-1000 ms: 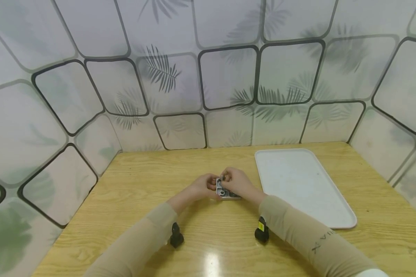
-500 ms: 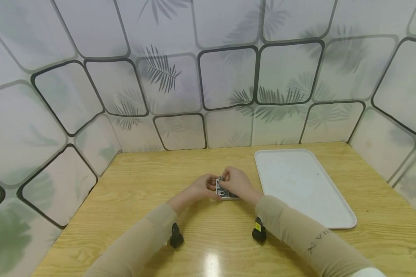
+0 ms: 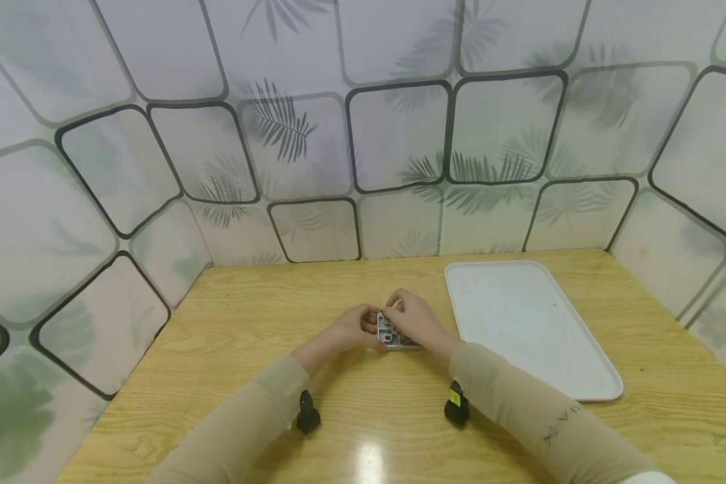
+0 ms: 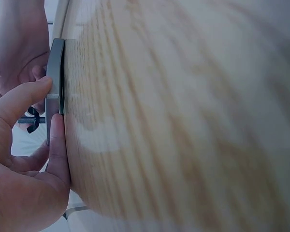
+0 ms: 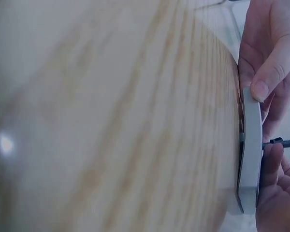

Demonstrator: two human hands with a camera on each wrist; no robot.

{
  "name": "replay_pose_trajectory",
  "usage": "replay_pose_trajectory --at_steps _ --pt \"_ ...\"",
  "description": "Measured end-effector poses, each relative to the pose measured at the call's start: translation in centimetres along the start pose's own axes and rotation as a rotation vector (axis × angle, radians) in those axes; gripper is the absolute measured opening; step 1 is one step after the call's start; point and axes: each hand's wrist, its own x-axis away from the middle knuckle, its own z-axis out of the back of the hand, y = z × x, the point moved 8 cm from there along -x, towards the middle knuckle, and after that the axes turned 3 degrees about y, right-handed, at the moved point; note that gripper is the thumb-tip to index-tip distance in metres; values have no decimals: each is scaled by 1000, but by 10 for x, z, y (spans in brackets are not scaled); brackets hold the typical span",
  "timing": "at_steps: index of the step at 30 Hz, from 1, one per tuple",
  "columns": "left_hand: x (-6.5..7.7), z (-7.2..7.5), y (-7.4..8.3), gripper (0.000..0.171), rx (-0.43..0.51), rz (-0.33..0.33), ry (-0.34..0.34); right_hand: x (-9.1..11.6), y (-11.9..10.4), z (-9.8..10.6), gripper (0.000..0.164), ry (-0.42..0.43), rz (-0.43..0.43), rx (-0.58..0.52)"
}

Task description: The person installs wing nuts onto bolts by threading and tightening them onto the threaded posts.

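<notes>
Between my hands, low over the table, is a grey metal plate (image 3: 392, 341) with recesses on its upper face. My left hand (image 3: 355, 327) grips its left edge, thumb on the near side and fingers around the far side. A threaded bolt (image 5: 288, 143) stands up from the plate and carries a dark wing nut (image 4: 33, 120). My right hand (image 3: 415, 316) reaches over the plate from the right, its curled thumb and fingers at the wing nut. From the head, that hand hides the bolt and part of the plate.
A large white tray (image 3: 523, 316) lies on the wooden table (image 3: 266, 296) to the right of the hands. Patterned curtain-like walls (image 3: 399, 222) enclose the table at the back and sides. A black wrist camera (image 3: 308, 413) hangs at each sleeve.
My right fingers have shifted and re-curled over the plate, showing more of its recessed face. The right forearm swung slightly left, then back right. The left hand and plate stay nearly still.
</notes>
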Motion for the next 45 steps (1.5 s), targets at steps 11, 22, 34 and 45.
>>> replay_pose_trajectory --at_steps 11,22,34,45 --pt "-1 0 -2 78 4 -3 9 -2 6 -2 32 -65 8 -225" --pt "-2 -1 -2 78 8 2 17 -4 4 -3 32 -110 86 -39" --pt "-3 0 -3 78 16 2 16 -7 4 -3 32 -118 92 11" --pt "-4 -2 -3 76 31 -10 6 -8 5 -3 26 -147 102 15"
